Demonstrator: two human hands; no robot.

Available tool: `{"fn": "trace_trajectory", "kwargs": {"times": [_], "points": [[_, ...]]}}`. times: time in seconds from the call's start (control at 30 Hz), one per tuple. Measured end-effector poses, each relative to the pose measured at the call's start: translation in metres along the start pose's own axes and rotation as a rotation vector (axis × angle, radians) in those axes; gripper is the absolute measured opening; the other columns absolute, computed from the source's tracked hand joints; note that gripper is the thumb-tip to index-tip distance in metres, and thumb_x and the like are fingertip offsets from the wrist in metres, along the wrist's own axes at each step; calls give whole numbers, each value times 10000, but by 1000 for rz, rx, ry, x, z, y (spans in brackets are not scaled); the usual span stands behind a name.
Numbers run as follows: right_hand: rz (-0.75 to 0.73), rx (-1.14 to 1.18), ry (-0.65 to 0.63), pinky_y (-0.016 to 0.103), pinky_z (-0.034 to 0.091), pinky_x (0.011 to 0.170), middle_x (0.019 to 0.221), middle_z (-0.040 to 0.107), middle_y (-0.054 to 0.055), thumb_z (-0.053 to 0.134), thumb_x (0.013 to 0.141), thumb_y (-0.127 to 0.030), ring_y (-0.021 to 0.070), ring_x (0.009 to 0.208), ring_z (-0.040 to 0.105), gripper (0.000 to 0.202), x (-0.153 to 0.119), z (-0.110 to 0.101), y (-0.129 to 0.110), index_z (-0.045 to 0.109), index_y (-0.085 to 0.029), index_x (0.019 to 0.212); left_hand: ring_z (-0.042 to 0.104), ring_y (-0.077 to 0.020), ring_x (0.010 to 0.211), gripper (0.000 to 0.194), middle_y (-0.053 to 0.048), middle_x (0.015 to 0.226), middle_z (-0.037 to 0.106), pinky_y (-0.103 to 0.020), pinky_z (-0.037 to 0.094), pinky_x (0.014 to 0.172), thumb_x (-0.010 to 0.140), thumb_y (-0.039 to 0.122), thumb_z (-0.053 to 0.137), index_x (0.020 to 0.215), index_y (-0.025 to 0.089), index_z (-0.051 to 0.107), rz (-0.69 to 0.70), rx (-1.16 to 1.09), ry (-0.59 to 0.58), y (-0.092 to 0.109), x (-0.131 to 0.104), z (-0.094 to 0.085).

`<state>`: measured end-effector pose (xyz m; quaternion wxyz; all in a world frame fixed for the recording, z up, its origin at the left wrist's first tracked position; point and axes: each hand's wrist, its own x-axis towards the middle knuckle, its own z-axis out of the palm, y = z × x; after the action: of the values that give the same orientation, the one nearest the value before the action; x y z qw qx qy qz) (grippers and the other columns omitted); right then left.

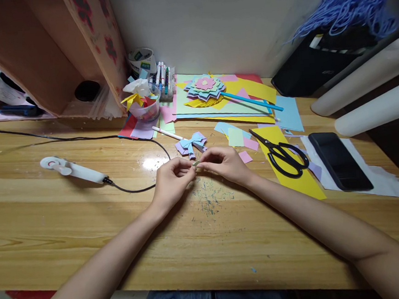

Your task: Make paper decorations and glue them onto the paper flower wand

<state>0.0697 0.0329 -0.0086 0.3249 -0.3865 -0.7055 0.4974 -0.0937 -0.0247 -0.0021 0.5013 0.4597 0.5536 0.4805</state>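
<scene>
My left hand (174, 179) and my right hand (223, 163) meet fingertip to fingertip just above the table. Pinched between them is a small greenish strip (196, 163), mostly covered by the fingers, so its exact kind is unclear. Right behind the fingers lies a blue and purple paper bow (191, 144), beside a white marker (167, 132). Farther back, a layered paper flower (205, 87) on a blue stick rests on stacked coloured paper (182, 109). Cut paper pieces (236, 136) are scattered behind my right hand.
Black-handled scissors (288, 158) lie on yellow paper (306, 185) to the right, near a phone (340, 161). At left is a white corded hand device (80, 170), its black cable (133, 190) running toward my left hand. A tub of scraps (146, 110) stands behind.
</scene>
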Motion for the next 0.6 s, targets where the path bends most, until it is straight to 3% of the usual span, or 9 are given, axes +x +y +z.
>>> {"fn": "trace_trajectory", "kwargs": {"times": [0.2,0.6], "points": [[19,11,-35,258,437,589,715,655,25,649,762,-306,115,633,563,155,-1,1,0,664,-152,751,607,-107,630,122,-41,724,663,-216,491,624,693,227,675,733,121,628,36,92,15,1,-1,-1],[-10,10,-73,269,453,608,768,653,41,585,812,-301,118,656,564,163,-1,1,-2,660,-156,812,621,-118,626,156,-47,722,668,-229,507,609,675,263,695,726,129,631,19,48,24,-2,2,-2]]}}
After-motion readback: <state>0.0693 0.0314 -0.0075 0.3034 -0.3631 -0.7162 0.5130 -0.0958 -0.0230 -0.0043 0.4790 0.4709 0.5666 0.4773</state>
